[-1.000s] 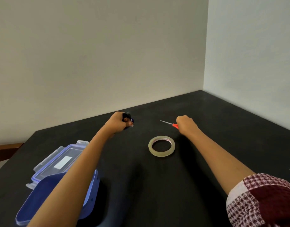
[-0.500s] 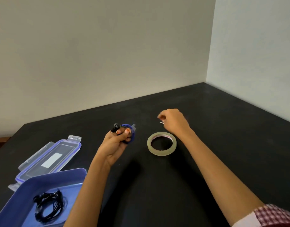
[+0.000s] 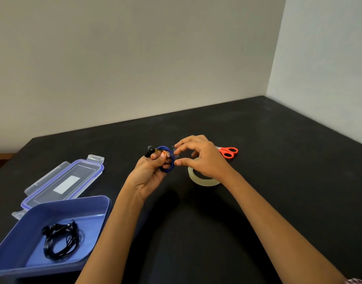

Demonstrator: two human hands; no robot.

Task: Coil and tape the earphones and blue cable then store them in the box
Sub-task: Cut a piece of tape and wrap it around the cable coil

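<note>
My left hand (image 3: 149, 175) grips the thin coiled blue cable (image 3: 168, 170) against unwinding; my right hand (image 3: 204, 160), grasp unclear, hovers beside for taping.

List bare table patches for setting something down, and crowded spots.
Free: right part of the table, from the scissors to the walls; far strip along the back wall; near middle, right of the box. Crowded: left, lid and box with earphones; centre, left hand, blue cable, right hand, tape roll.
</note>
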